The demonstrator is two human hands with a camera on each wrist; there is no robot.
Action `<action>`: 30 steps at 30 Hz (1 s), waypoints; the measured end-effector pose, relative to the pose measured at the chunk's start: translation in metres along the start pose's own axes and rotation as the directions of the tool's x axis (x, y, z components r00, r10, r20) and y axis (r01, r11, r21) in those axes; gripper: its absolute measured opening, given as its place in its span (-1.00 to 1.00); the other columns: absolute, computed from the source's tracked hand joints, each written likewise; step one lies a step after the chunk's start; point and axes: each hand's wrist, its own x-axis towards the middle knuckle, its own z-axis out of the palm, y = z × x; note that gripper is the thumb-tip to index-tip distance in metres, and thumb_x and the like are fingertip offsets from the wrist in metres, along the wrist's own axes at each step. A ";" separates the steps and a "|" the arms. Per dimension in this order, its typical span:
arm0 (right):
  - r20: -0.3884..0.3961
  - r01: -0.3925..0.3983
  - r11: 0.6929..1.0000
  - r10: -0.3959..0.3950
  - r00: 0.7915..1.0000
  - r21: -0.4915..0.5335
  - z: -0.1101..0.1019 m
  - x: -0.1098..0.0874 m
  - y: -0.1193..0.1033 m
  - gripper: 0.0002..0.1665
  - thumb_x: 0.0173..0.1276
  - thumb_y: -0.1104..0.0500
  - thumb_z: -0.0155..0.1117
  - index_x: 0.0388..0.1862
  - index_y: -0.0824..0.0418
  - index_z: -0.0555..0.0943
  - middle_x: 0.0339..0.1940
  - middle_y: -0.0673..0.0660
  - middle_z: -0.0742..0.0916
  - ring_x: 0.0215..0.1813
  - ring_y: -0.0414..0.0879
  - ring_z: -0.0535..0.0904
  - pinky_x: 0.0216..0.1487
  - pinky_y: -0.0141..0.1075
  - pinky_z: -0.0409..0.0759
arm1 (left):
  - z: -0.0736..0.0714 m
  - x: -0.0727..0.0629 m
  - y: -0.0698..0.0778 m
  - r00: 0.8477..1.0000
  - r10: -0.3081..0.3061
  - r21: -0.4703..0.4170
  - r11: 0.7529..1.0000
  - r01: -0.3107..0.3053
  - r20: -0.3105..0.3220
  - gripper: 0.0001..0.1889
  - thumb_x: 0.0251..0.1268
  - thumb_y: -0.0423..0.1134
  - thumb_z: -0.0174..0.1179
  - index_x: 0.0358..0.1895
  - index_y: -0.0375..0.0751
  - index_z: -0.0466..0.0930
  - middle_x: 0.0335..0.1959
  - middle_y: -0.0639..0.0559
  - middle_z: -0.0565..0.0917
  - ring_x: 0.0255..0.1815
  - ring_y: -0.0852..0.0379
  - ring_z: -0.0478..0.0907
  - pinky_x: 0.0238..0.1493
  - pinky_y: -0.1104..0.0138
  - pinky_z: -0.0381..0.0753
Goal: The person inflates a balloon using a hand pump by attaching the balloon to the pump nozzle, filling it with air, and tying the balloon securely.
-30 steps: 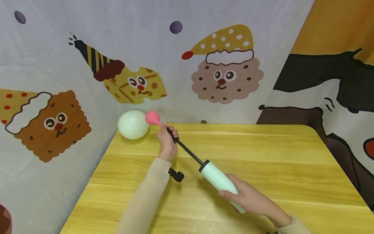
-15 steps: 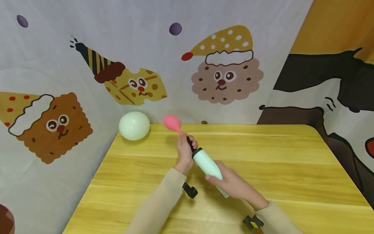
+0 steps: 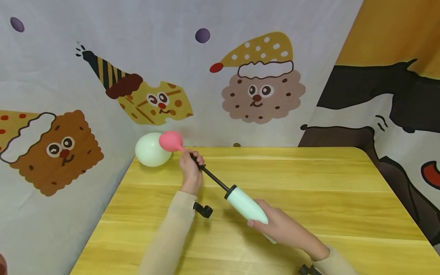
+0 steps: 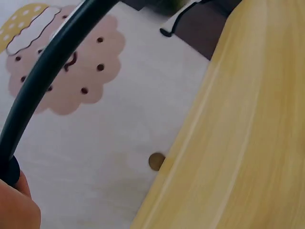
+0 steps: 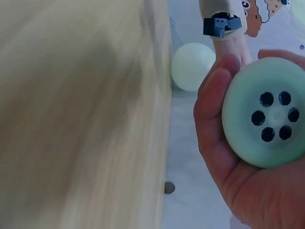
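A pale green balloon pump (image 3: 245, 204) slants over the table, its black rod (image 3: 215, 178) drawn partly out. My left hand (image 3: 191, 172) grips the black end of the rod and the neck of a small, partly filled pink balloon (image 3: 170, 141). Curled round the green barrel is my right hand (image 3: 283, 227). In the right wrist view the barrel's round end (image 5: 248, 148), with several holes, lies in that hand (image 5: 214, 129). The left wrist view catches the rod (image 4: 45, 76) and only a little of the left hand (image 4: 19, 207).
A blown-up pale green balloon (image 3: 148, 152) lies at the table's far left corner, partly hidden behind the pink one. The wooden table (image 3: 326, 183) ends against a cloth backdrop (image 3: 206, 126) printed with cartoon biscuits. A black wrist mount (image 3: 203, 210) sits on the left sleeve.
My hands came together half a second ago, sliding the rod into the barrel. They have since drawn apart, baring the rod again. The pink balloon is larger than a second ago.
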 end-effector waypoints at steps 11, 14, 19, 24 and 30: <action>-0.021 0.022 1.000 -0.021 1.000 0.012 0.013 0.007 0.007 -0.22 0.55 -0.13 0.26 0.52 0.27 0.28 -0.24 0.11 0.69 -0.48 -0.12 0.63 -0.54 -0.23 0.65 | 0.003 -0.024 -0.016 0.998 -0.039 0.054 0.998 0.037 0.043 -0.70 0.74 -0.25 -0.33 -0.29 -0.14 0.29 -0.54 0.09 0.43 -0.67 0.28 0.31 -0.62 0.50 0.31; -0.037 0.009 1.000 -0.009 0.999 0.015 0.014 0.018 0.005 -0.19 0.54 -0.14 0.27 0.51 0.31 0.27 -0.28 0.10 0.67 -0.48 -0.07 0.64 -0.55 -0.23 0.65 | 0.009 -0.035 -0.023 0.995 -0.071 0.068 0.995 0.066 0.069 -0.68 0.76 -0.20 -0.32 -0.29 -0.14 0.31 -0.53 0.09 0.43 -0.66 0.29 0.32 -0.61 0.51 0.33; -0.074 -0.009 1.000 0.010 0.997 0.014 0.011 0.031 -0.002 -0.17 0.54 -0.14 0.27 0.51 0.35 0.26 -0.31 0.12 0.66 -0.47 -0.06 0.63 -0.56 -0.22 0.65 | 0.016 -0.050 -0.032 0.980 -0.156 0.112 0.983 0.142 0.122 -0.65 0.78 -0.06 -0.28 -0.25 -0.14 0.33 -0.49 0.11 0.44 -0.62 0.28 0.33 -0.56 0.49 0.37; -0.066 -0.021 0.997 0.025 0.997 0.069 0.013 0.035 -0.004 -0.18 0.55 -0.10 0.28 0.52 0.35 0.24 -0.30 0.18 0.66 -0.47 0.02 0.64 -0.57 -0.21 0.64 | 0.017 -0.051 -0.034 0.982 -0.148 0.137 0.982 0.131 0.121 -0.64 0.78 -0.05 -0.28 -0.27 -0.12 0.33 -0.50 0.11 0.43 -0.63 0.29 0.32 -0.57 0.49 0.36; -0.060 -0.023 0.997 0.027 0.998 0.067 0.014 0.026 -0.002 -0.18 0.55 -0.14 0.27 0.54 0.29 0.25 -0.34 0.18 0.67 -0.52 -0.04 0.61 -0.60 -0.23 0.62 | 0.014 -0.036 -0.025 0.991 -0.090 0.138 0.988 0.076 0.098 -0.64 0.75 -0.19 -0.31 -0.34 -0.15 0.34 -0.55 0.10 0.43 -0.67 0.28 0.32 -0.61 0.48 0.35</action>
